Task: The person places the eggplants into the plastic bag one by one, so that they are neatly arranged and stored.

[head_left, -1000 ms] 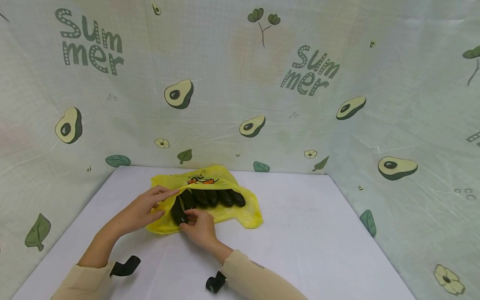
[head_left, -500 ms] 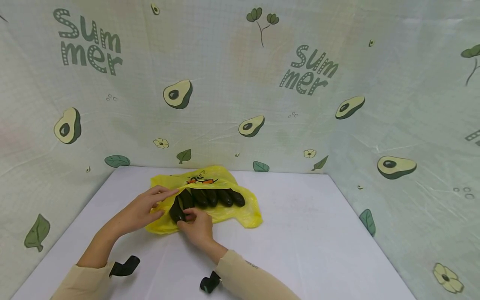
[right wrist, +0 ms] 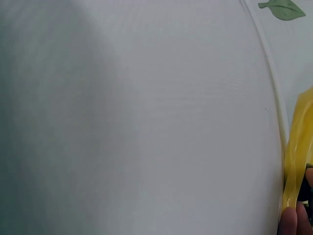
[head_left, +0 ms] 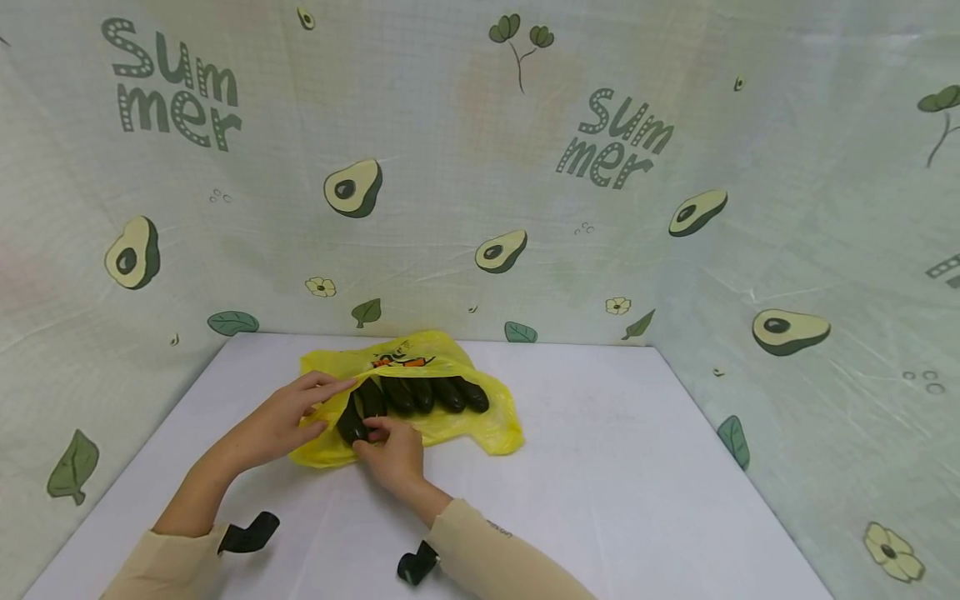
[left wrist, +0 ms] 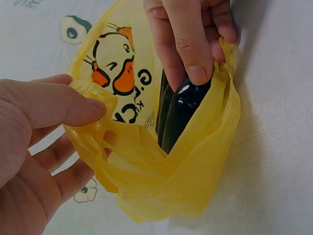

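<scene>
A yellow plastic bag (head_left: 501, 433) with a printed cartoon duck lies on its side, its mouth facing the person. My left hand (head_left: 281, 423) holds the left edge of that mouth, the thumb over the plastic and the fingers behind it in the left wrist view. With thumb and fingers my right hand (head_left: 397, 457) grips the near end of a dark, glossy, elongated eggplant-like thing (head_left: 350, 422) at the bag's left side. Several similar dark things (head_left: 452, 395) lie side by side inside, their far ends hidden by the bag. The right wrist view catches only fingertips (right wrist: 288, 221) beside the yellow plastic.
The bag rests on a white-covered table (head_left: 585, 467). Behind and at both sides hangs a pale cloth (head_left: 420, 108) printed with avocados and leaves. Black wrist-camera mounts (head_left: 251, 533) stick out from both sleeves.
My right hand has shifted slightly left and away from the person, and the dark eggplant-like thing in its grip has moved a little deeper into the bag. The left hand stays in place.
</scene>
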`<state>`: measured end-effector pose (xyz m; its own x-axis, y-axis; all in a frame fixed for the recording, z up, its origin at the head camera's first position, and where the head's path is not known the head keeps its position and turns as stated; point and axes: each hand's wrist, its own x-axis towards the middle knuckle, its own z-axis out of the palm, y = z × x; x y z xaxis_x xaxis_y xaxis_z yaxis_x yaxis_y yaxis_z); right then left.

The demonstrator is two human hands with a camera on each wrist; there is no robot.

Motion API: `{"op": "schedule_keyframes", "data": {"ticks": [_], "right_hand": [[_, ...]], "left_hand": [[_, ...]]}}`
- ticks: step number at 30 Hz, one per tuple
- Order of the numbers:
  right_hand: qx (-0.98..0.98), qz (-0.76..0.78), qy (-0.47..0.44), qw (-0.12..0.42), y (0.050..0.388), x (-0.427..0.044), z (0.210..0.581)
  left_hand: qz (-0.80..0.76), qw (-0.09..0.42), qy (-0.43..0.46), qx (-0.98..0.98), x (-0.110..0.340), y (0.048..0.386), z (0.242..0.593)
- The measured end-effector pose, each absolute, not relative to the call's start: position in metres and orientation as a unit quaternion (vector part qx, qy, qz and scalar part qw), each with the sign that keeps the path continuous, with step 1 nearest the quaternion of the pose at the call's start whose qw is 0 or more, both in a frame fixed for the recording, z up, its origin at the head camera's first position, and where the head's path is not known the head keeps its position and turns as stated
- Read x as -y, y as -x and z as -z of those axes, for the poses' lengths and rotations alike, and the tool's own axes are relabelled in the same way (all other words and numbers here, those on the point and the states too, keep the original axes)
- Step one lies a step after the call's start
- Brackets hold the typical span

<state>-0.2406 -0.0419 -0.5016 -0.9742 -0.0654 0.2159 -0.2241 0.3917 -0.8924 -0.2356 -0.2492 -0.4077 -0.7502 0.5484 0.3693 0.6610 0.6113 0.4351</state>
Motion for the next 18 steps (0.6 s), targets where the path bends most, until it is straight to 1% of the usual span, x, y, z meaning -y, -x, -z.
{"op": "schedule_keyframes", "data": {"ticks": [5, 13, 18], "right_hand": [[0.839, -0.532, -0.09, 0.065, 0.2393, 0.0407, 0.4986], [0.85, -0.513, -0.099, 0.07, 0.2426, 0.0414, 0.5012], [0.861, -0.491, -0.119, 0.056, 0.2415, 0.0401, 0.4967]], "left_hand": [[0.282, 0.098, 0.339, 0.892, 0.2491, 0.2363, 0.4073], [0.285, 0.096, 0.34, 0.891, 0.2497, 0.2365, 0.4071], [0.287, 0.091, 0.336, 0.893, 0.2497, 0.2353, 0.4055]]}}
